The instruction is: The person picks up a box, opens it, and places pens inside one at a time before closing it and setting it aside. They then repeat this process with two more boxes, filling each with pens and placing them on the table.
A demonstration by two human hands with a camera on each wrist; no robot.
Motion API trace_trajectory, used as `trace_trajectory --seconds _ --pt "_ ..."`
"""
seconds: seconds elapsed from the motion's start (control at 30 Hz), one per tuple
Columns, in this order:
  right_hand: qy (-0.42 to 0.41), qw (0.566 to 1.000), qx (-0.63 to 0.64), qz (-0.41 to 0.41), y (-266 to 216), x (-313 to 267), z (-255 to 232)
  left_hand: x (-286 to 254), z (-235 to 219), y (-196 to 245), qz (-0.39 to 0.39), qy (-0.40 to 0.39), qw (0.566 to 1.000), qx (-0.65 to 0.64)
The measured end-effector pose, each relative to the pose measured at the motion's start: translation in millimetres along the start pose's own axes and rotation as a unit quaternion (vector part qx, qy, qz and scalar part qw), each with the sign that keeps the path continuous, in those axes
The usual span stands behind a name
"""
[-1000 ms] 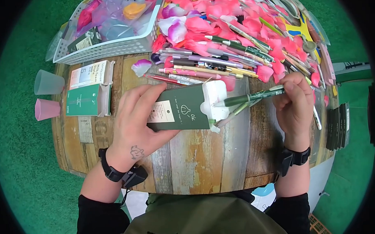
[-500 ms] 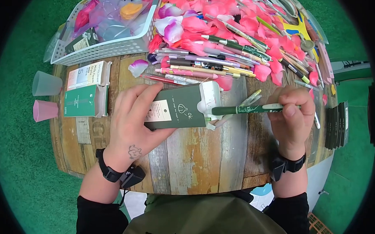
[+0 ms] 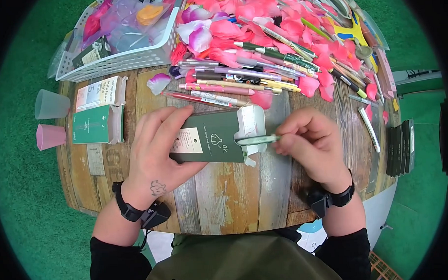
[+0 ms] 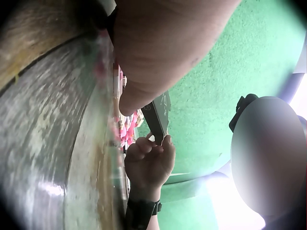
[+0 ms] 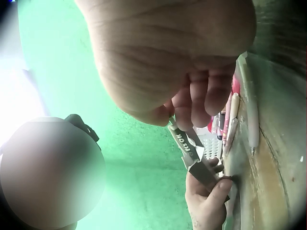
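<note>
In the head view my left hand (image 3: 158,152) grips a dark green carton (image 3: 207,153) from its left side, with the thumb along the near edge. The carton lies sideways, its torn white end flap (image 3: 253,126) open to the right. My right hand (image 3: 315,146) pinches the end of a green pen (image 3: 256,140) between thumb and fingertips. The pen's other end reaches into the carton's open mouth. Seen from the right wrist, the pen (image 5: 184,141) has white lettering and lines up with the carton (image 5: 204,176); the inside of the carton is hidden.
Several pens (image 3: 241,80) and pink petals (image 3: 259,20) cover the table's far side. A white basket (image 3: 122,62) of bags stands at the far left, near two small cartons (image 3: 97,123) and two cups (image 3: 51,136). A white pen (image 3: 369,130) lies to the right.
My right hand has moved left toward the carton, and less of the green pen shows outside it. A lighter pen beside it no longer shows. My left hand keeps its grip on the carton.
</note>
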State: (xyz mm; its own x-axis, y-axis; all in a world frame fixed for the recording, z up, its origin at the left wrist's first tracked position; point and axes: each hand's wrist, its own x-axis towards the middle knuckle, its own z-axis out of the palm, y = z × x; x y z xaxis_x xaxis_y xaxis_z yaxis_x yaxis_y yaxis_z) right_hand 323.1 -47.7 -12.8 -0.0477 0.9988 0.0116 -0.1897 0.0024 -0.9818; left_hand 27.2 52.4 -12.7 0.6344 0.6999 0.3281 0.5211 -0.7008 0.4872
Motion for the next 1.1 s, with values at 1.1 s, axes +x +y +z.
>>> trace_trajectory --seconds 1.1 --pt "0.225 0.738 -0.63 -0.087 3 30 -52 0 -2 3 0.006 -0.002 1.0 0.0"
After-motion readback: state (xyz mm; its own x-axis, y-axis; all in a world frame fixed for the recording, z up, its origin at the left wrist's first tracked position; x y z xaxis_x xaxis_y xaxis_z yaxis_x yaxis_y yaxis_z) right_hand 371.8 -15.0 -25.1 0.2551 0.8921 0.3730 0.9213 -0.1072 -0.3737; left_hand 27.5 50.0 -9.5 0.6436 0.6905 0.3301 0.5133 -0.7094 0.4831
